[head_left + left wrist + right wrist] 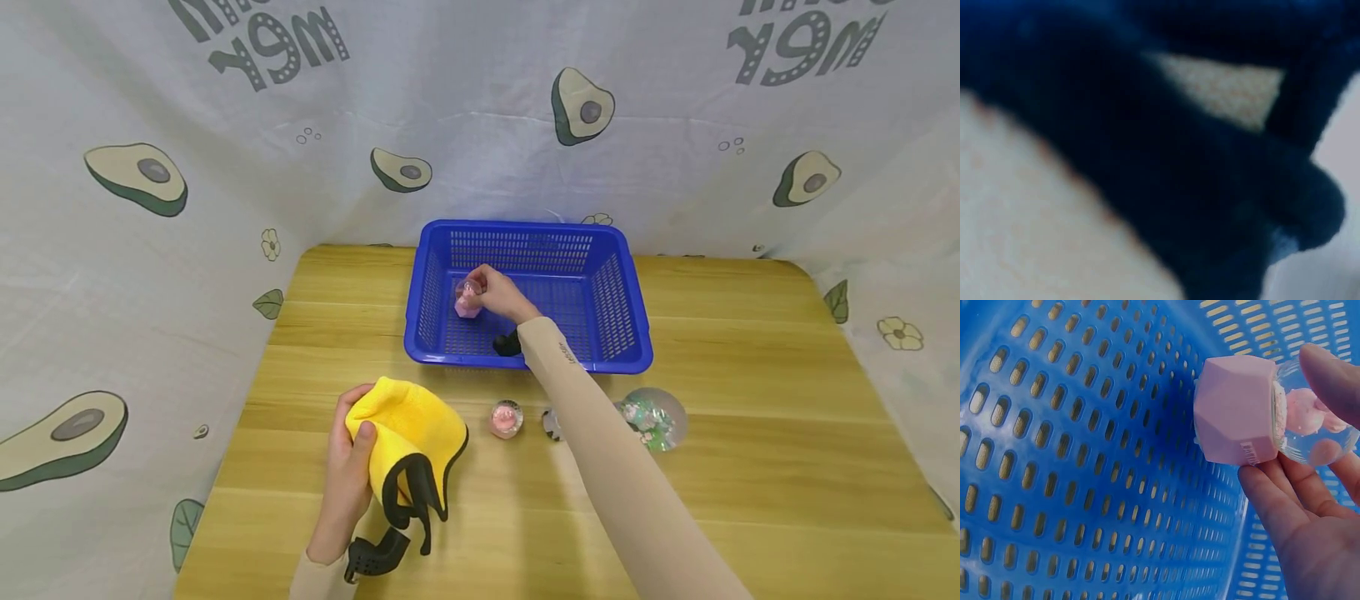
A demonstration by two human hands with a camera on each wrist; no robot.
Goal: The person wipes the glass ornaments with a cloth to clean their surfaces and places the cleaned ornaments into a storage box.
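My right hand (pixel 497 293) reaches into the blue plastic basket (pixel 642 337) and grips a small snow globe (pixel 467 310) near the left side. In the right wrist view the globe has a faceted pink base (pixel 1235 409) and a clear dome with pink figures inside; thumb and fingers wrap the dome. My left hand (pixel 349 467) holds a yellow cloth (pixel 408 417) with black edging over the table, left of centre. Dark, blurred cloth edging fills much of the left wrist view.
On the wooden table (pixel 750 500), in front of the basket, lies a small pink-filled globe (pixel 506 419). Another small globe (pixel 551 425) is partly covered by my right sleeve. A larger globe with green and white contents (pixel 660 419) lies right of the forearm. A patterned curtain (pixel 480 100) hangs behind.
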